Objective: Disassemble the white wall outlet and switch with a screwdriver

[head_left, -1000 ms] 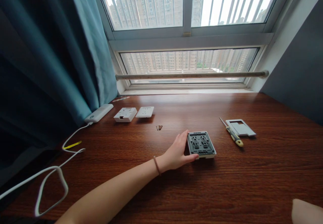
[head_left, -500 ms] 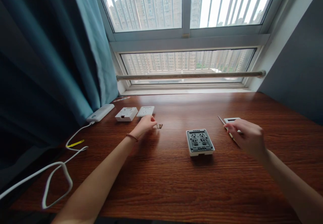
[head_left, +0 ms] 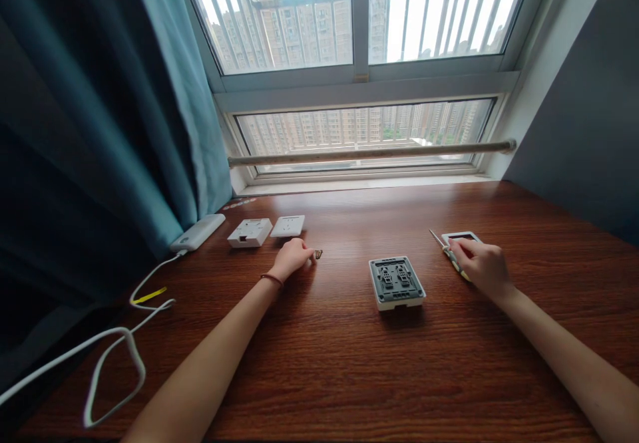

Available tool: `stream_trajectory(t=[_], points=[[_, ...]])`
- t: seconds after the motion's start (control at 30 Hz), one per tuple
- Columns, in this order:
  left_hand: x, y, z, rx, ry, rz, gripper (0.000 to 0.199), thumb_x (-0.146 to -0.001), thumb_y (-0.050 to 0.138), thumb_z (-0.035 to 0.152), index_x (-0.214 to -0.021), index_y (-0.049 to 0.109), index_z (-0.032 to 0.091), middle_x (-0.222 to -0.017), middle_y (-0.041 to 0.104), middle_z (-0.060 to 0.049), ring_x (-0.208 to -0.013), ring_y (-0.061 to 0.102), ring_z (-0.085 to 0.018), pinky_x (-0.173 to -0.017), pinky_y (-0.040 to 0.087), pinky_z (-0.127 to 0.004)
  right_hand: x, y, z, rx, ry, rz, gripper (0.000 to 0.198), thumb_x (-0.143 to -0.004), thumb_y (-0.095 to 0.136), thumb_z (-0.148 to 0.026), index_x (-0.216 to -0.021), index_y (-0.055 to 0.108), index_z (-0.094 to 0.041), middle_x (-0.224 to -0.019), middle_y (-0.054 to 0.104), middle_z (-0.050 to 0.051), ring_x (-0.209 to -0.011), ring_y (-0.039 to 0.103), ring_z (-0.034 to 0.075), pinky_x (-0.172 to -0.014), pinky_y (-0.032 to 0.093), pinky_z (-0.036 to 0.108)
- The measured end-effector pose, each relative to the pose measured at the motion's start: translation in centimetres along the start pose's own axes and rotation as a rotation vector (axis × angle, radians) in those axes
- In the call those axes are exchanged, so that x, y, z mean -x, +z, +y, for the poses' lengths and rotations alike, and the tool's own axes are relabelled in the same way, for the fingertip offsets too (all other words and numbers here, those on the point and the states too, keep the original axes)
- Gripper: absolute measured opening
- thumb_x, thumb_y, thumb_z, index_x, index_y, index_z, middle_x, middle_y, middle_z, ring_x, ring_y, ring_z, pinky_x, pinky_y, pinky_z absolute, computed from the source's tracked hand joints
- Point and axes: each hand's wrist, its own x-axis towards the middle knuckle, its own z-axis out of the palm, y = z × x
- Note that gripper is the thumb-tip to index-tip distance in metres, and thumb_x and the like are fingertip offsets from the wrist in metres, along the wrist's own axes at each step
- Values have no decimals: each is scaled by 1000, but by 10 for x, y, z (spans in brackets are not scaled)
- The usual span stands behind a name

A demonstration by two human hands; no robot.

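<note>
My left hand (head_left: 293, 259) is closed in a pinch at a few small brass-coloured screws (head_left: 319, 254) on the table. What sits between its fingertips, if anything, is too small to see. On the right, my right hand (head_left: 483, 265) has its fingers closed on a thin screwdriver (head_left: 442, 242) with a yellow and clear handle, its tip pointing away to the left. Just behind those fingers lies a white frame (head_left: 456, 235), partly hidden. A square switch module (head_left: 398, 279), grey on top with a white base, rests between my two hands.
A white box (head_left: 249, 233) and a white socket plate (head_left: 288, 225) lie beyond my left hand. Further left are a white power bank (head_left: 198, 232), a looped white cable (head_left: 132, 350) and a yellow tie (head_left: 150, 295). A blue curtain (head_left: 164, 97) hangs along the left; a window stands behind.
My left hand has shifted slightly right and nearer, against the screws. My right fingers have moved a little along the screwdriver, showing more of its handle. The camera view has tilted slightly.
</note>
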Motion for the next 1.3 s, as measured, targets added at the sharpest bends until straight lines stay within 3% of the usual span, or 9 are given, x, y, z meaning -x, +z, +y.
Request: stream_trajectory(t=[0.17, 0.33, 0.47, 0.63, 0.8, 0.93, 1.07, 1.17, 1.3], points=[[6, -4, 6, 12, -15, 3, 17, -64, 59, 26, -54, 66, 13, -51, 62, -7, -60, 60, -21, -54, 36, -25, -2, 4, 7, 87, 79, -58, 38, -84, 42, -47, -76, 70, -22, -60, 64, 4, -55, 57, 18, -54, 32, 27], [7, -7, 6, 74, -25, 10, 16, -60, 61, 26, -49, 64, 14, -43, 56, -5, -60, 59, -21, -56, 37, -25, -5, 2, 7, 199, 186, -257, 38, -79, 44, -55, -74, 66, -25, -66, 66, 4, -63, 61, 22, -51, 30, 27], [4, -11, 5, 168, -2, 50, 18, -58, 59, 24, -43, 58, 15, -39, 50, -3, -55, 55, -20, -53, 35, -26, -4, 1, 2, 282, 208, -311, 38, -80, 42, -56, -78, 63, -24, -74, 67, 5, -70, 63, 25, -51, 32, 28], [9, -11, 23, 401, 103, 131, 16, -64, 55, 30, -63, 58, 14, -55, 54, 0, -54, 50, -14, -52, 36, -23, 1, 3, -8, 365, 165, -302, 32, -82, 46, -49, -85, 62, -21, -89, 66, 7, -76, 64, 25, -54, 37, 29], [45, 9, 61, 654, 216, 36, 29, -72, 54, 43, -81, 56, 16, -61, 52, 3, -47, 41, -7, -47, 34, -19, 4, 2, -13, 412, 128, -315, 26, -82, 50, -42, -88, 62, -20, -96, 64, 9, -76, 63, 23, -54, 39, 28], [78, 26, 85, 897, 284, -133, 27, -68, 66, 40, -75, 60, 15, -65, 56, 1, -56, 46, -9, -51, 36, -20, 3, 2, -13, 359, 105, -318, 22, -82, 49, -36, -84, 63, -18, -89, 65, 9, -74, 63, 23, -56, 39, 28], [85, 37, 98, 898, 437, -139, 22, -70, 66, 36, -70, 64, 15, -79, 59, -4, -73, 53, -14, -63, 43, -23, 2, 4, -14, 318, 113, -313, 23, -83, 47, -32, -84, 64, -17, -87, 65, 10, -76, 62, 23, -59, 41, 29], [78, 46, 102, 921, 487, -116, 17, -74, 64, 32, -73, 65, 15, -87, 58, -5, -85, 54, -17, -73, 45, -25, 3, 6, -16, 80, 111, -205, 31, -84, 45, -31, -108, 59, -17, -87, 64, 8, -74, 60, 21, -64, 43, 30], [76, 57, 102, 967, 490, -159, 14, -76, 63, 30, -76, 66, 16, -96, 57, -6, -93, 54, -18, -80, 45, -27, 5, 9, -22, -715, 202, -91, 36, -85, 45, -34, -117, 57, -21, -77, 62, 3, -66, 58, 16, -63, 47, 30]])
